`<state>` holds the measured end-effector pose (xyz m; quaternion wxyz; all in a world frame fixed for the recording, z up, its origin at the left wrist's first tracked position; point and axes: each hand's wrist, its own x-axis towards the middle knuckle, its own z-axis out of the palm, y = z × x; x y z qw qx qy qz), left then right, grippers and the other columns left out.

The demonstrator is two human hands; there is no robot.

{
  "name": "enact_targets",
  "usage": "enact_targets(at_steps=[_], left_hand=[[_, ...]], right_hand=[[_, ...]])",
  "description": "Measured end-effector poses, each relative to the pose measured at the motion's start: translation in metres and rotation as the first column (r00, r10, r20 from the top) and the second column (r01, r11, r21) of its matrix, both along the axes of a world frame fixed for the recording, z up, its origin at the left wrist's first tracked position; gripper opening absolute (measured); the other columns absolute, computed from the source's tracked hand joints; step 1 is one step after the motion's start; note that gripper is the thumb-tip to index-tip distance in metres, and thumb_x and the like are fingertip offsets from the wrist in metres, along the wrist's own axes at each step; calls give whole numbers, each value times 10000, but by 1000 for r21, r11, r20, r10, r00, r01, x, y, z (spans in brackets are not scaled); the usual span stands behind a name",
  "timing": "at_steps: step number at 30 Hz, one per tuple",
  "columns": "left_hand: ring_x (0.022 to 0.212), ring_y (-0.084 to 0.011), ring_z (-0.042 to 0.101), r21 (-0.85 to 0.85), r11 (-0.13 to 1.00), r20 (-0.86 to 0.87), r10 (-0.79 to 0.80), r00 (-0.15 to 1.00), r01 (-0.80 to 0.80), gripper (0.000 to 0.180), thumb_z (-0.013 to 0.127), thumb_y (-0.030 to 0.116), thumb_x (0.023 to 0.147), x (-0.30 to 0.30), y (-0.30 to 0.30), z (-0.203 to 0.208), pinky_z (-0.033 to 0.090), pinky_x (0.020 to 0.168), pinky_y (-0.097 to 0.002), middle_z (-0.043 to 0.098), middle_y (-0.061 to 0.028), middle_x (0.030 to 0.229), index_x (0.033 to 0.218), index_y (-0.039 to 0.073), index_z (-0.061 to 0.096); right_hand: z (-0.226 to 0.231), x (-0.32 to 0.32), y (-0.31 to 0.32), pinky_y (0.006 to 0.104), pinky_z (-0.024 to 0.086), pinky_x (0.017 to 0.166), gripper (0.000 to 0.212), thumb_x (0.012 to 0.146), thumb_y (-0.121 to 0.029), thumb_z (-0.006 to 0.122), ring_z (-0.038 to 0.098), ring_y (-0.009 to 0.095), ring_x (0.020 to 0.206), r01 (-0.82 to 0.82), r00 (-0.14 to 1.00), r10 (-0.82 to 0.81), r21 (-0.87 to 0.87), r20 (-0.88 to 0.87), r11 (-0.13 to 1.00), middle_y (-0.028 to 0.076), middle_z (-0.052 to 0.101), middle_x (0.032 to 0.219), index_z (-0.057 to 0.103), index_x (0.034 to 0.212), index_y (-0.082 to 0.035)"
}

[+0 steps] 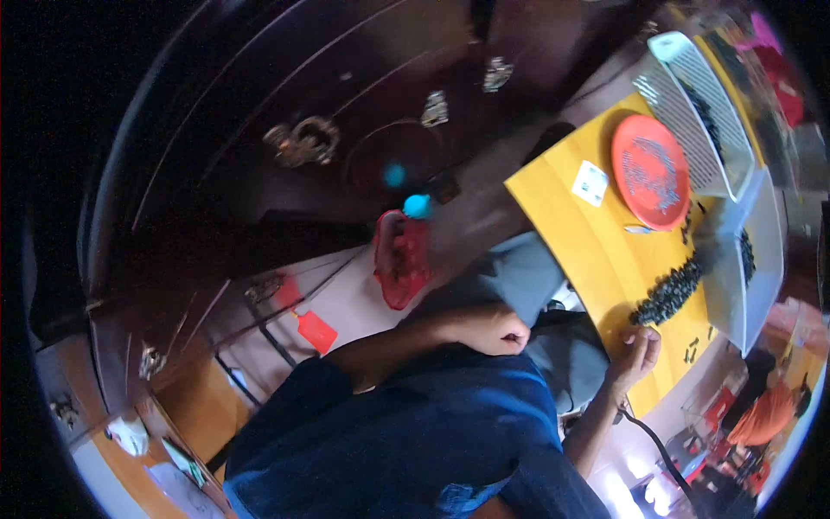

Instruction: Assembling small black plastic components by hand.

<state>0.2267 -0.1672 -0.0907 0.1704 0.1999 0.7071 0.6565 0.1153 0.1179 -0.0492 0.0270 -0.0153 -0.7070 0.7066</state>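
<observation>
My left hand (504, 333) lies closed against my lap, its fingers curled inward; whatever is inside them, if anything, is hidden. At the near edge of the yellow table (575, 229), my right hand (637, 356) has its fingertips drawn together beside a heap of small black parts (667, 294). Anything between those fingertips is too small to make out. Farther along the table sits a round orange-red plate (621, 164) holding many small grey metal pieces (653, 177). A white card (590, 183) and a small light-coloured tool (638, 229) lie near the plate.
A white slatted basket (674, 52) and a translucent bin (735, 316), both with black parts inside, stand along the table's far side. A few loose black pieces (692, 350) lie nearby. A red bag (402, 259) is left of my legs. Another person in orange (769, 413) is at lower right.
</observation>
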Motion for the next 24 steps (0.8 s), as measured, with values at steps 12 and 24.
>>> enact_targets(at_steps=[12,24], left_hand=[[698,-139,639,-46,959,-90,273,958,-278,96,632,103,868,-77,-20,90,500,639,-305,669,-93,761,882,10,652],[818,-336,660,-373,642,-668,314,674,-670,184,670,114,819,-210,13,105,529,703,-423,667,-137,926,994,57,658]], right_hand=[[16,1,-18,212,473,624,64,950,-72,604,569,70,677,31,996,-20,128,-91,991,11,616,788,604,918,-17],[22,-9,8,267,512,655,51,866,-35,666,638,149,683,172,942,-57,326,-332,930,82,651,773,630,849,-2]])
